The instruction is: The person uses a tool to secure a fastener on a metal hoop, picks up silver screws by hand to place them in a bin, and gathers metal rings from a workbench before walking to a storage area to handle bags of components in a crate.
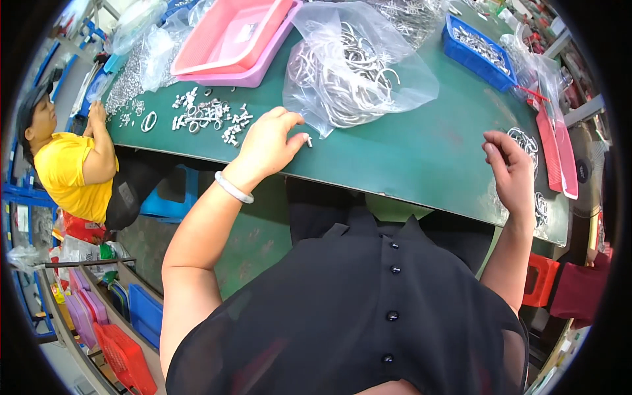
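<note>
My left hand [271, 143] is over the near edge of the green table, thumb and forefinger apart. A small metal piece [309, 141] is at its thumb tip; whether they touch I cannot tell. Just left of that hand lies a scatter of small silvery metal fittings and rings [205, 114]. Beyond it sits a clear plastic bag [342, 76] full of curved metal pieces. My right hand [512, 172] hovers at the table's right side, fingers loosely bent, a small gap between thumb and forefinger, nothing visible between them. Beside it are shiny metal rings [525, 143], partly hidden.
Stacked pink trays [230, 39] stand at the back left, and a blue bin [477, 52] of small metal parts at the back right. A pink-red tray [556, 148] is at the right edge. A person in yellow [78, 168] sits at the left, near a blue stool [172, 197].
</note>
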